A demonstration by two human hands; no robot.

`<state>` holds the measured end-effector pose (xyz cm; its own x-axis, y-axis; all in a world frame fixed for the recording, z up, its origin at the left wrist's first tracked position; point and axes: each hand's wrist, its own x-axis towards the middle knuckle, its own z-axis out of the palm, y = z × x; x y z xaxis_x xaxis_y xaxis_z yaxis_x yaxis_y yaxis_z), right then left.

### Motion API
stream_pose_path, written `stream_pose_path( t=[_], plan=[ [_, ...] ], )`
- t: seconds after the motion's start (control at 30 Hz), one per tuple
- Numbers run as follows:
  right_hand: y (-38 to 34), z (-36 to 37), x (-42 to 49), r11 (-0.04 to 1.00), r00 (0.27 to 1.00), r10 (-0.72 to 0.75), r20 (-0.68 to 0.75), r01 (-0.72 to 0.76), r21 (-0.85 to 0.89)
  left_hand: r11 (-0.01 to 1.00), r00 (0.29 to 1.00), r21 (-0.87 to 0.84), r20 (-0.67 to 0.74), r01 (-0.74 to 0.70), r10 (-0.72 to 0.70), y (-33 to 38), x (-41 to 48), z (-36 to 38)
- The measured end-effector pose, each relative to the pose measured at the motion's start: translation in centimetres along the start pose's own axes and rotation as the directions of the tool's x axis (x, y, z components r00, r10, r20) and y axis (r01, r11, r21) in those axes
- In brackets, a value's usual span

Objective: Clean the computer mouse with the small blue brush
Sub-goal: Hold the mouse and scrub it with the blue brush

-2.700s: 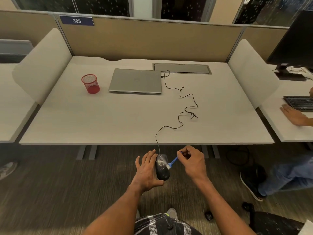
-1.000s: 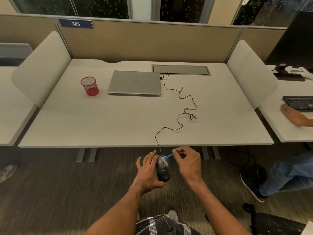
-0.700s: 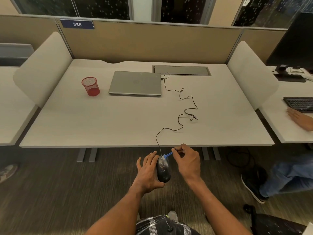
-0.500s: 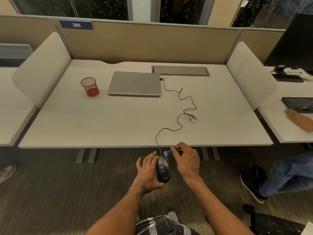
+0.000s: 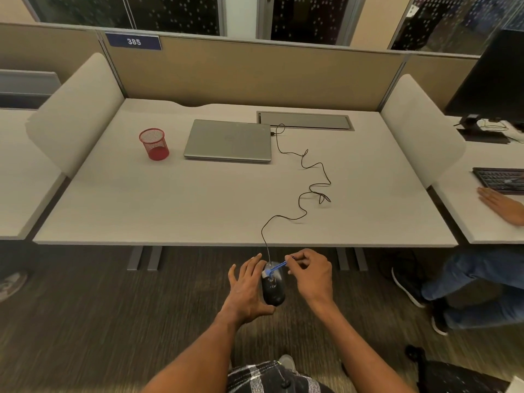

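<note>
Cradling the black computer mouse [image 5: 273, 289] in the left hand [image 5: 246, 289], in the lower middle of the frame, just below the near edge of the desk [image 5: 170, 211]: thumb hooked under the mouse's rear end, fingers laid straight along its left flank. Pinching the small blue brush [image 5: 277, 267] by the handle end in the right hand [image 5: 312, 275], fingers curled, just to the right of the mouse's front. Slanting the brush down and left from that pinch, with the pale bristle tip set on the front top of the mouse, close beside the left fingertips. Trailing a thin black cable [image 5: 304, 194] from the mouse's nose up over the desk edge, in loose curls, to the closed grey laptop [image 5: 228, 140] in the upper middle. Left of the laptop, a red mesh cup [image 5: 154, 143], upright. At the far right edge, on the neighbouring desk, another person's hand [image 5: 499, 204] flat beside a black keyboard [image 5: 500, 180].
</note>
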<state>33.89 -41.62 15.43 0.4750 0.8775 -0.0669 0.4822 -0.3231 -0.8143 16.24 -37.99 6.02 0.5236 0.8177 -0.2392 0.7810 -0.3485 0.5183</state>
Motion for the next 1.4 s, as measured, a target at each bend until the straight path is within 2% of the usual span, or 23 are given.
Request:
stream_pose_path(
  t=[0.1, 0.27, 0.47, 0.63, 0.8, 1.0, 1.2, 1.4],
  plan=[
    [0.4, 0.0, -0.4, 0.999, 0.998, 0.004, -0.061, -0.001, 0.047, 1.000, 1.000, -0.015, -0.004, 0.006, -0.006, 0.1, -0.1, 0.0],
    [1.1, 0.0, -0.9, 1.000, 0.999, -0.010, 0.052, 0.011, -0.020, 0.999, 1.000, -0.036, -0.012, 0.016, -0.016, 0.1, -0.1, 0.0],
    [1.3, -0.9, -1.1, 0.996, 0.995, -0.055, -0.088, 0.061, 0.072, 0.997, 0.999, -0.071, -0.034, 0.022, -0.024, 0.1, -0.3, -0.3],
    [1.8, -1.7, -1.3, 0.995, 0.995, -0.100, -0.011, 0.100, 0.018, 0.995, 0.998, -0.096, -0.045, 0.030, -0.034, -0.1, -0.3, -0.3],
    [1.6, -2.0, -1.0, 0.991, 0.989, -0.125, -0.077, 0.128, 0.040, 0.993, 0.997, -0.116, -0.059, 0.039, -0.046, 0.0, -0.3, -0.4],
    [1.7, -2.0, -1.3, 0.983, 0.982, -0.181, 0.044, 0.181, 0.020, 0.994, 0.997, -0.101, -0.062, 0.047, -0.054, -0.1, -0.2, -0.3],
    [1.6, -1.8, -1.0, 0.978, 0.983, -0.183, -0.002, 0.182, 0.102, 0.992, 0.997, -0.115, -0.055, 0.054, -0.061, 0.0, 0.1, -0.5],
    [2.1, -1.6, -0.6, 0.979, 0.975, -0.204, 0.087, 0.201, 0.038, 0.994, 0.998, -0.103, -0.047, 0.044, -0.049, 0.1, 0.4, -0.8]
  ],
)
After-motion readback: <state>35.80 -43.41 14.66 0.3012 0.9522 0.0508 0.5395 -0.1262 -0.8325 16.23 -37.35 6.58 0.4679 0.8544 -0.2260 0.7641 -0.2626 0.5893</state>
